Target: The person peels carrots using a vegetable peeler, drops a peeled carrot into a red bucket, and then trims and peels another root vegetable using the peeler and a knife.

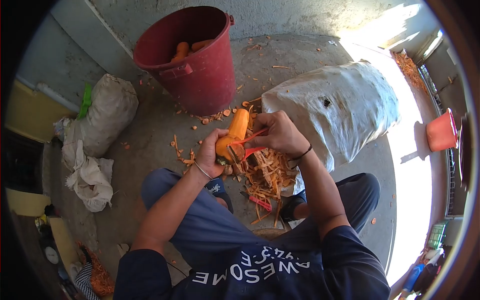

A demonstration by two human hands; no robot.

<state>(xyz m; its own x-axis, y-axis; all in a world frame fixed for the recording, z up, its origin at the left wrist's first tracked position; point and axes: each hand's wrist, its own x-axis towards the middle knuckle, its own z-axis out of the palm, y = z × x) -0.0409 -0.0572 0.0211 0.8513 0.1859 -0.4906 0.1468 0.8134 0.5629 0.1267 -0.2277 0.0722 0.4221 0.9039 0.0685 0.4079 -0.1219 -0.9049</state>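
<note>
My left hand is closed around the wide end of a butternut squash. Its narrow neck points away from me and shows bare orange flesh, while a dark patch remains at the near end. In my right hand is a red-handled peeler, its head against the side of the squash. A heap of orange peelings lies on the floor below my hands. Close to my feet, a knife with a red handle rests among the peelings.
A dark red bin holding several orange squashes stands ahead. A large white sack lies on the right, with a small red bucket beyond it. To the left is a stuffed sack. Scraps dot the concrete floor.
</note>
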